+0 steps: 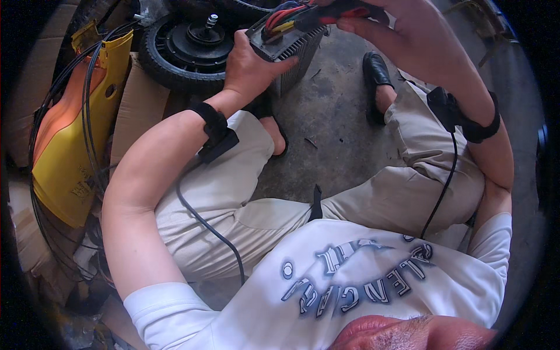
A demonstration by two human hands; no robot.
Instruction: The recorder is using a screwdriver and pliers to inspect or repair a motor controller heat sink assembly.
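Note:
Near the top of the view, a grey finned metal box (297, 63), which looks like a motor controller, is tilted up off the floor. My left hand (249, 69) is wrapped round its near left edge, the thumb across the near side. Red, yellow, green and black wires (284, 22) come out of its upper end. My right hand (394, 29) is closed at the top edge on a black-and-red bundle of wires running to the box. Part of that hand and the far ends of the wires are cut off by the frame.
A wheel with a black tyre (182, 81) lies flat just left of the box. Farther left are a yellow panel (76, 157), black cables (87, 111) and cardboard (135, 108). My legs and black shoes (376, 73) frame the concrete floor (326, 116).

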